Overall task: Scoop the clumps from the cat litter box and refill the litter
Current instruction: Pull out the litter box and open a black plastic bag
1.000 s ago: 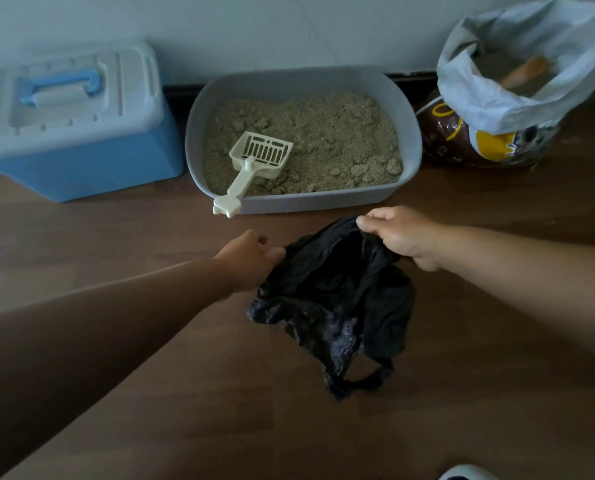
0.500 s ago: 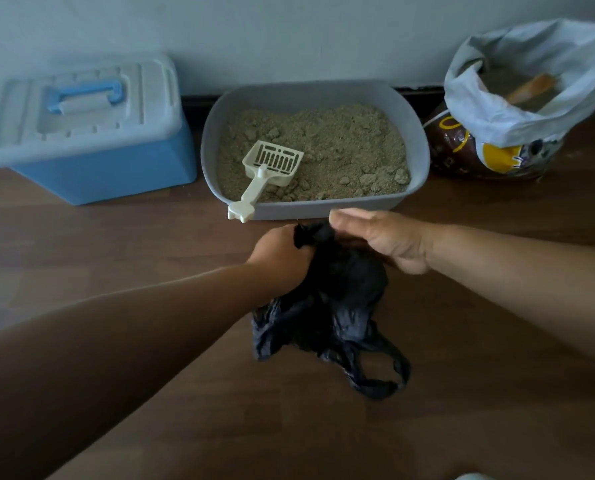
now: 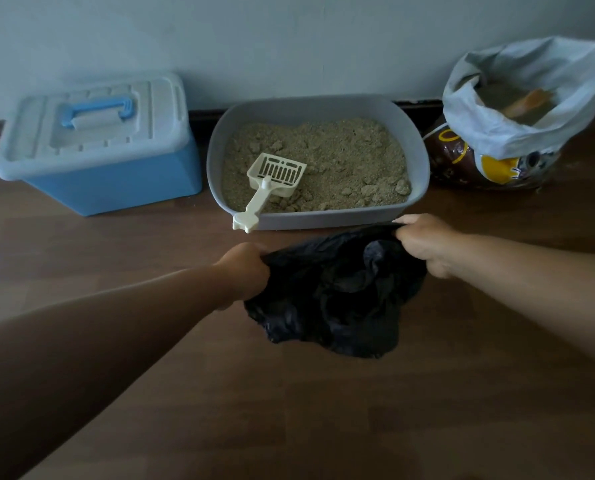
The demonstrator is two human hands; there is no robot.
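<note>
Before the litter box (image 3: 318,216), both arms outstretched, left hand (image 3: 245,270) and right hand (image 3: 424,245) (fingers clenched) stretching black bag (image 3: 334,299).

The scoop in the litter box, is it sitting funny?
A bit. The cream scoop lies tilted on the litter, its handle end poking out over the front rim of the grey litter box. Nothing looks spilled or broken.

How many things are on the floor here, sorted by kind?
Boxes: 2, the blue bin and the litter box
Bags: 2, the black bag and the litter sack
Scoops: 1, the scoop
Total: 5
</note>
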